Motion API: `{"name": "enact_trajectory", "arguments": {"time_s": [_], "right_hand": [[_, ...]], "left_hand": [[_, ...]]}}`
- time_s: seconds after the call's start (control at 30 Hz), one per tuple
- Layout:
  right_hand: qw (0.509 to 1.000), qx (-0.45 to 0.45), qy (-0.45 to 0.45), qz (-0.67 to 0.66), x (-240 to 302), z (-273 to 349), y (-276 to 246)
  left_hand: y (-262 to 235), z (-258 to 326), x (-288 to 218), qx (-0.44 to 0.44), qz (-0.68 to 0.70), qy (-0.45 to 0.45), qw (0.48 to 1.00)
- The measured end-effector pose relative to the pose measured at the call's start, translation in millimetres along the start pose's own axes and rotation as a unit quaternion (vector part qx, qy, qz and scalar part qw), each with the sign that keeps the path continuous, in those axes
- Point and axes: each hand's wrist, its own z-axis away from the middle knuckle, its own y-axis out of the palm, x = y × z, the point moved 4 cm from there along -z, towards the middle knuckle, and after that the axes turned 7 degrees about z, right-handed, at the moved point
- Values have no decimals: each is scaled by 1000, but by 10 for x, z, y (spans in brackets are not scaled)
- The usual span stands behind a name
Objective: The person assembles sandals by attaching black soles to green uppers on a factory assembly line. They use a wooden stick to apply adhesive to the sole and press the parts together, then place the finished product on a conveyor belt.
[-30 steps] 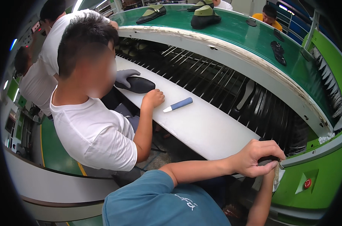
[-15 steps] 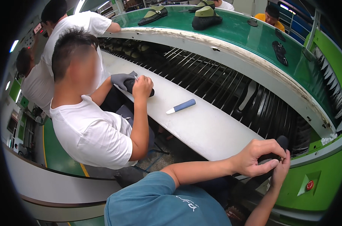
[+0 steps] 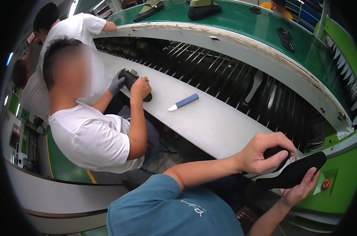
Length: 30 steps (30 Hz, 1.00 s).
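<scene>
In the lower right, my right hand [image 3: 301,189] grips a flat black insole [image 3: 294,173] by its edge, with the thumb on its face. Above and left of it, the fingers and thumb of my left hand [image 3: 261,153] curl round a dark rounded thing [image 3: 275,151], mostly hidden by the hand; its kind is unclear. The left fingertips are close to the insole's upper edge; I cannot tell whether they touch it. Further up the white ledge [image 3: 221,122] lies a tool with a blue handle and a pale blade [image 3: 183,102].
A co-worker in a white shirt [image 3: 88,141] sits to my left, holding a black shoe [image 3: 131,81]. Behind the ledge runs a bed of metal rollers [image 3: 225,80]. Beyond it, a green table [image 3: 241,29] carries shoes and soles. A red button [image 3: 326,183] sits on the green machine at right.
The black insole has swung out into plain sight, and my right hand has moved lower and further right with it. My left hand has shifted slightly left. The co-worker's shoe has turned.
</scene>
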Motion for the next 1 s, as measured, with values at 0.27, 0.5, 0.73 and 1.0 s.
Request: {"name": "enact_trajectory", "arguments": {"time_s": [0.27, 0.5, 0.73, 1.0], "right_hand": [[998, 7, 55, 14, 221, 290, 521], [980, 137, 81, 116, 172, 369, 698], [972, 169, 56, 154, 251, 363, 762], [983, 105, 77, 131, 276, 388, 706]], "left_hand": [[-83, -6, 165, 19, -54, -5, 998], [-83, 67, 196, -43, 22, -135, 990], [14, 51, 147, -24, 13, -167, 986], [132, 37, 136, 7, -9, -178, 984]]}}
